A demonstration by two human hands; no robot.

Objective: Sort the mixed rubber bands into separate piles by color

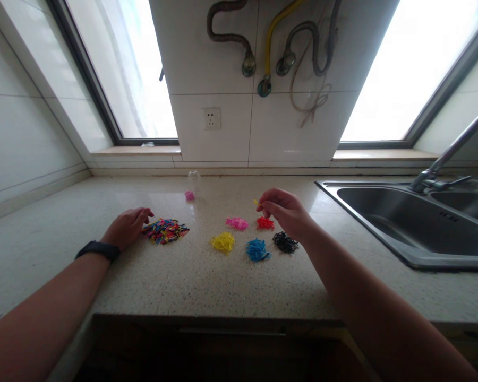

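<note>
My right hand (282, 209) hovers over the red pile, its thumb and fingertips pinching a small yellow rubber band (255, 201). Resting on the counter, my left hand (129, 225) has its loosely bent fingers at the edge of a mixed-colour pile of rubber bands (166, 231). Sorted by colour between the hands lie a pink pile (237, 223), a red pile (265, 223), a yellow pile (222, 242), a blue pile (257, 250) and a black pile (286, 242). The black one is partly behind my right wrist.
A clear plastic container (194, 180) stands near the back wall, with a pink cap (189, 195) in front of it. To the right is a steel sink (382, 228) with a faucet (434, 170). The speckled counter (207, 286) ends at its front edge.
</note>
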